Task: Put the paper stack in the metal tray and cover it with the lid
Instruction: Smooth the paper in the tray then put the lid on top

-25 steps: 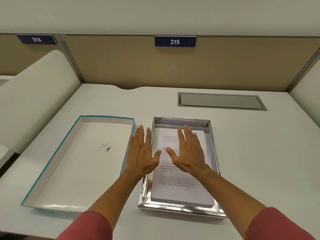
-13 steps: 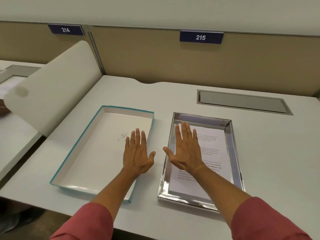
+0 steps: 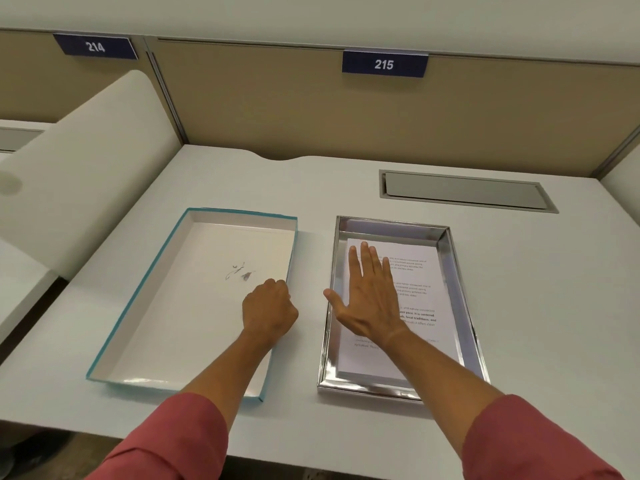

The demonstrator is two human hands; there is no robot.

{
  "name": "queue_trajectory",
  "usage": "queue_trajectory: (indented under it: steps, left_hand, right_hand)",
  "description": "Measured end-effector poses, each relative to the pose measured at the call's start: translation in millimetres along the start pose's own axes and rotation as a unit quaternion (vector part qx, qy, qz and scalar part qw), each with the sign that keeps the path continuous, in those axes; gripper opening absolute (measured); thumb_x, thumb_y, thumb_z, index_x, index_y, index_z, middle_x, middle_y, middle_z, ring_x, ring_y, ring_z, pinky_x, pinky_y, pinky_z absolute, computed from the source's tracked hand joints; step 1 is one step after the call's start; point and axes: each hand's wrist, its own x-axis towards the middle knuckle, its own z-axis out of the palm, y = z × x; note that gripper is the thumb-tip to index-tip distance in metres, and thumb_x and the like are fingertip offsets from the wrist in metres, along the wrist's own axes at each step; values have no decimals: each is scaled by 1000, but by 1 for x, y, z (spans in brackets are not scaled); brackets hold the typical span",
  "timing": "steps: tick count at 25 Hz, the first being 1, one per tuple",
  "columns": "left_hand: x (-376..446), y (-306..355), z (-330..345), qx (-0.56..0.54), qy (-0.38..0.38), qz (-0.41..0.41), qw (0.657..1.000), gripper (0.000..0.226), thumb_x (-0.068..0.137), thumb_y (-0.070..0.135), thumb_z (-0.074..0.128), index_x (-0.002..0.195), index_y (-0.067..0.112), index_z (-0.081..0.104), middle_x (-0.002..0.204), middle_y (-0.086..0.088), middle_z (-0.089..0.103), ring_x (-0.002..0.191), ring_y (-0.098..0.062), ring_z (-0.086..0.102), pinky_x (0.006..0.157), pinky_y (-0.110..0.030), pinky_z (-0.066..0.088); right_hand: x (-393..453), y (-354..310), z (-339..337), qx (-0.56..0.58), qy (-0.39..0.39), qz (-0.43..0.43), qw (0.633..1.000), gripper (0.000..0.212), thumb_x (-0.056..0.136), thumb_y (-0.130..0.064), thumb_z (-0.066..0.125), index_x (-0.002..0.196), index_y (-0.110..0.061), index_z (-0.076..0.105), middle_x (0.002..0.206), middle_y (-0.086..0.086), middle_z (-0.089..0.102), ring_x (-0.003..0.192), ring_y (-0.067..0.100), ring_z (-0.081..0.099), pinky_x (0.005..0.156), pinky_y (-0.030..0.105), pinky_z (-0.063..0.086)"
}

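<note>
Paper stack (image 3: pixel 412 296), a neat white block printed with short paragraphs of black text, lies flat inside the metal tray (image 3: pixel 460 306) on the white bench (image 3: pixel 536 289). Since half a second ago the left hand (image 3: pixel 268 313) has changed most: its fingers, then spread flat over the lid's floor, are now curled down at the lid's right wall, knuckles up; whether they grip the wall cannot be told. The right hand (image 3: pixel 370 299) has stayed open and flat, fingers together and thumb out to the left, over the left half of the top sheet and the tray's left rim; whether the palm touches the paper is unclear. It has hold of nothing.

The tray is a rectangular, mirror-bright steel dish with sloped walls that reflect the paper and the ceiling light. The lid (image 3: pixel 194 306) lies upturned just beside it on the left, apart from it: a shallow cardboard rectangle, matte white inside with a small grey scribble mark near the middle, teal along its outer edges. Both sleeves (image 3: pixel 173 441) are a dull red fabric. Behind, a grey metal flap (image 3: pixel 464 191) sits flush in the bench, and a tan partition carries navy plates reading 214 (image 3: pixel 95 46) and 215 (image 3: pixel 383 64).
</note>
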Motion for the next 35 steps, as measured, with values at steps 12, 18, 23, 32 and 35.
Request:
queue_trajectory:
  steps: [12,18,23,32,35]
  left_hand:
    - [13,23,-131,-212,153,-30,965,20,84,11,59,67,2,63,61,-4,56,53,-15,49,54,-23,36]
    - [18,42,-206,-323,214,-49,920,17,82,18,65,89,6,76,84,-9,71,74,-23,67,75,-31,56]
    - [8,63,-254,-504,178,-77,842,16,85,26,68,78,12,65,78,2,66,65,-11,65,58,-22,52]
    - [12,73,-256,-688,16,-94,719,17,89,19,59,83,7,70,71,-7,73,53,-18,66,58,-24,57]
    - [14,69,-238,-728,-70,-110,673,25,94,22,52,89,5,69,62,-5,73,48,-17,68,45,-22,54]
  right_hand:
    - [4,-1,-36,116,11,25,993,91,85,-67,30,155,-17,0,165,5,-3,152,22,-5,123,40,-3]
    - [6,6,-71,253,22,41,966,79,94,-51,48,155,-19,10,164,2,10,151,21,8,120,36,11]
    - [9,16,-92,334,14,67,940,69,96,-43,50,154,-17,21,162,4,20,149,24,17,118,39,18]
    - [17,52,-97,581,-38,219,783,38,97,-39,44,119,-13,61,120,3,63,117,26,57,103,47,46]
    - [10,64,-97,628,-12,247,738,35,98,-37,40,104,-11,63,97,8,66,91,24,62,83,41,52]
